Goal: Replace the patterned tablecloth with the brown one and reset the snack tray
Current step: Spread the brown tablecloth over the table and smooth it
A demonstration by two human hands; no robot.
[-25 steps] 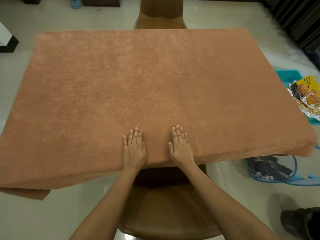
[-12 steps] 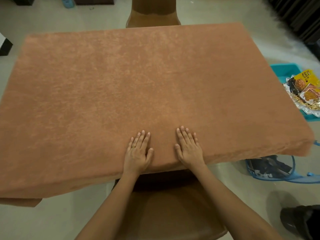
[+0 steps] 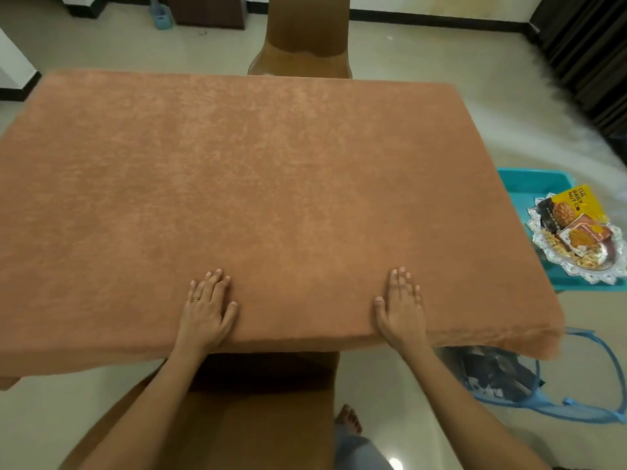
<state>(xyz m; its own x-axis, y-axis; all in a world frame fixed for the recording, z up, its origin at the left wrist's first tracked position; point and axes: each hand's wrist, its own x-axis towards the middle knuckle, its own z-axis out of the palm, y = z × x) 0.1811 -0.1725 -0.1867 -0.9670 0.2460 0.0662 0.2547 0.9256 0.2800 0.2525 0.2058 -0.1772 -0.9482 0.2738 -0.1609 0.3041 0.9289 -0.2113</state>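
Head view: brown tablecloth (image 3: 271, 184) lies spread over the tabletop, left hand (image 3: 207, 310) and right hand (image 3: 402, 307) pressing flat near its front edge, each grip straight-fingered, clasping nothing. Soft, light cloth, I reckon; best pinched at the overhanging hem. Snack tray (image 3: 592, 278) sits on a teal tub (image 3: 532, 179) off the right edge, reachable

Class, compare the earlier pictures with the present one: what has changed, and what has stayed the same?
The left hand and right hand slid apart along the near edge of the cloth, the right one farther. Nothing was gripped or released. Unchanged: both palms flat on the spread cloth; snack tray on the tub at the right.
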